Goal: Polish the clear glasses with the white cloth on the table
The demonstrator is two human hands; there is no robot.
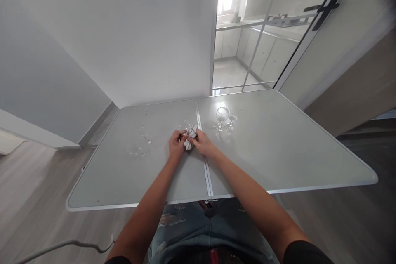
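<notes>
My left hand (176, 143) is closed around the lower part of a clear stemmed glass (184, 124), whose bowl shows faintly beyond my fingers. My right hand (202, 142) grips a crumpled white cloth (189, 143) pressed against that glass. Both hands are close together over the middle of the table, just left of its seam. To their right two clear stemmed glasses stand upright side by side, a larger glass (222, 116) and a smaller glass (230, 122). On the left, several more transparent glasses (142, 142) are on the tabletop; their outlines are too faint to count.
The pale grey folding table (272, 152) has a metal rim and a central seam (206, 173). Behind it rises a white wall (148, 41), and a glass-paned door (256, 37) is at the back right. A grey cable (71, 242) runs at the lower left.
</notes>
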